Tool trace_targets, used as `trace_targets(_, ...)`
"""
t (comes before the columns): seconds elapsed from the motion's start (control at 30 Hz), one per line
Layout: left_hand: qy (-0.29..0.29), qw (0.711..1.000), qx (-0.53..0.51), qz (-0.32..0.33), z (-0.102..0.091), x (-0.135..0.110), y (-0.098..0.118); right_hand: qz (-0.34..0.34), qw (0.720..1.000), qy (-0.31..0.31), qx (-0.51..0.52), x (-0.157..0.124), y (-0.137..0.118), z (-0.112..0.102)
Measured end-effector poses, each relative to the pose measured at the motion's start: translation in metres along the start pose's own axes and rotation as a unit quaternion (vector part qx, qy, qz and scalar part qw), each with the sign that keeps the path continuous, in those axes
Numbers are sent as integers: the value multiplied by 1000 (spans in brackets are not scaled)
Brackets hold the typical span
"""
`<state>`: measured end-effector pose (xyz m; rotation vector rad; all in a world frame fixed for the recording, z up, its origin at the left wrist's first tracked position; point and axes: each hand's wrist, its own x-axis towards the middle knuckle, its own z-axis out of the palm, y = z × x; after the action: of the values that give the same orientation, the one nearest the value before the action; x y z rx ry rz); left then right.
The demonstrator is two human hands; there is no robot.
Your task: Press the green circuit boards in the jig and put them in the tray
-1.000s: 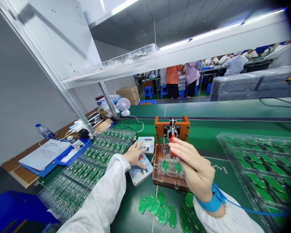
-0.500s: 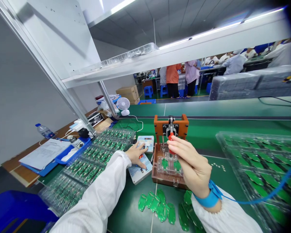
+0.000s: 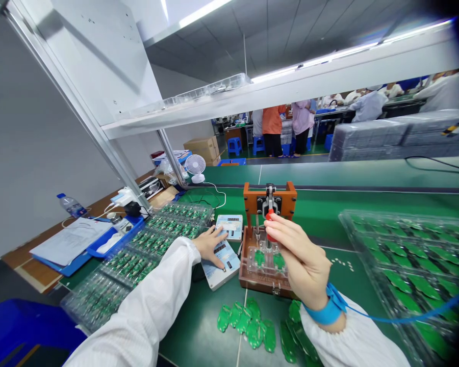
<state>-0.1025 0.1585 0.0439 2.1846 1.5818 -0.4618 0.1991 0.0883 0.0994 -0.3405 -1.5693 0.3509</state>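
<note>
My right hand (image 3: 308,255), with a blue wrist strap (image 3: 327,306), is closed round the red handle (image 3: 270,224) of a toggle clamp. The clamp sits on an orange and brown test fixture (image 3: 248,265). Under its clear plate lie small green circuit boards (image 3: 259,258), partly hidden by my hand. My left hand (image 3: 209,247) rests with fingers spread on two white boxes with digital displays, touching the nearer box (image 3: 222,270) and reaching toward the farther box (image 3: 232,227). Loose green boards (image 3: 245,321) lie in front of the fixture, and more are beneath my right wrist.
Clear trays of green boards flank me, one on the left (image 3: 153,239) and one on the right (image 3: 401,255). A small white fan (image 3: 195,165) stands behind. Overhead runs a white shelf (image 3: 199,107). The strap's blue cord (image 3: 390,319) stretches rightward. People are in the background.
My left hand has shifted slightly left on the boxes. The nearer box's display was lit red and now looks dark. My right hand still holds the handle.
</note>
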Motion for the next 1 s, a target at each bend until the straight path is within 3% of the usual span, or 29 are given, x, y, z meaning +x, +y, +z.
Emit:
trace_targets(0.37,-9,1000,-6,-6,-3,0,1,-4,1000,5,-8,1,0,0)
trace_targets(0.8,-24,998,33,-41,-12,-1,17,-1,1000,12,-14,-1,1,2)
trace_targets(0.9,33,998,12,-54,-17,-21,35,-7,999,17,-33,1,-2,2)
trace_targets(1.0,168,983,-65,-44,-10,-50,62,-28,998,24,-56,6,-4,3)
